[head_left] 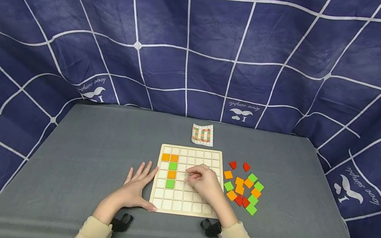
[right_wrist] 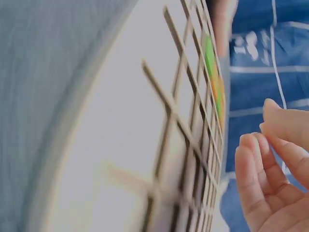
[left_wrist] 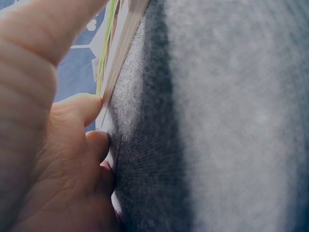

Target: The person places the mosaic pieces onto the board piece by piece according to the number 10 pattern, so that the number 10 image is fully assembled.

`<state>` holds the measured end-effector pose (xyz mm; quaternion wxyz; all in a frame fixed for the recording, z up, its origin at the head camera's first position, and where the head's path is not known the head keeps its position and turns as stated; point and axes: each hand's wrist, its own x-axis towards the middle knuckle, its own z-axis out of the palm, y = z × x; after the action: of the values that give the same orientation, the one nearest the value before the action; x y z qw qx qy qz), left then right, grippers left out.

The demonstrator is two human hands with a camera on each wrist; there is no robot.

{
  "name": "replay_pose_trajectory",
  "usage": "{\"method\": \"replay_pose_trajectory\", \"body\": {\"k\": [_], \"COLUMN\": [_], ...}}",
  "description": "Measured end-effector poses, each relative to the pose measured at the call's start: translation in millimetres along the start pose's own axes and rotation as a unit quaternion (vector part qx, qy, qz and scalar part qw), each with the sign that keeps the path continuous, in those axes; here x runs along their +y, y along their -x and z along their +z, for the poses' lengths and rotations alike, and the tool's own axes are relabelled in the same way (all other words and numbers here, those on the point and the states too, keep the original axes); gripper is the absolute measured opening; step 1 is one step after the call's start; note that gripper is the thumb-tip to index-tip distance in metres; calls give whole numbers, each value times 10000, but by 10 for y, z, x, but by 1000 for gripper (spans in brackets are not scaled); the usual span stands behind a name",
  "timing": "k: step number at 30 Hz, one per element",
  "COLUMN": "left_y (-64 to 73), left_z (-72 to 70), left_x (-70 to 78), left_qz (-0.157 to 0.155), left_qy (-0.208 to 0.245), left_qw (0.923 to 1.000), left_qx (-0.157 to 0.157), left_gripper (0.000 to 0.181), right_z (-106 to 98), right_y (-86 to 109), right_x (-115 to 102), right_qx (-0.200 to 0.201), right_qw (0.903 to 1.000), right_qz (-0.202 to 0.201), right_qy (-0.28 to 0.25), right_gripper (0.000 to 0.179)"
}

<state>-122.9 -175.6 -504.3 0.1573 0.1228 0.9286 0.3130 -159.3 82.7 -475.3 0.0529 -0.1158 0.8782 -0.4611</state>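
Observation:
A wooden grid board [head_left: 187, 207] lies flat on the table. In its left columns sit orange tiles [head_left: 165, 157] and green tiles [head_left: 170, 183]. My left hand [head_left: 132, 193] is spread at the board's left side, thumb at the lower left corner and fingertips by the left edge. The left wrist view shows its fingers against the board's wooden side [left_wrist: 126, 46]. Over the middle of the grid hovers my right hand [head_left: 204, 183], fingers loosely bent. In the right wrist view, this hand [right_wrist: 277, 179] shows no tile between thumb and fingers.
Loose orange [head_left: 239, 189], green [head_left: 252, 178] and red pieces [head_left: 246, 167] lie scattered right of the board. Behind the board is a small printed pattern card [head_left: 203, 134]. A blue checked curtain [head_left: 205, 73] hangs around the grey table [head_left: 104, 143].

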Motion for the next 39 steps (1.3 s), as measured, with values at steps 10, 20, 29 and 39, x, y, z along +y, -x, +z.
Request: {"method": "replay_pose_trajectory", "body": {"k": [10,20,29,39], "left_y": [21,16,9,7], "left_z": [-20,-21,-2,0], "left_x": [6,7,4,18], "left_qz": [95,71,34,28], "left_qy": [69,89,134,105], "left_qw": [9999,9999,9999,9999], "left_qx": [-9,-68,20,53], "left_gripper": [130,131,132,132], "right_z": [-659,-1226,-1355,-1330], "right_y": [68,301,425,430], "right_x": [415,894,1127,1085], "right_qx": [802,1311,1176,1183], "right_qw": [9945,9816,9664,9503], "right_qz": [676,1160,1916,2625], "right_qy": [-56,757,1248,1187], "right_gripper": [21,32,46,46]}}
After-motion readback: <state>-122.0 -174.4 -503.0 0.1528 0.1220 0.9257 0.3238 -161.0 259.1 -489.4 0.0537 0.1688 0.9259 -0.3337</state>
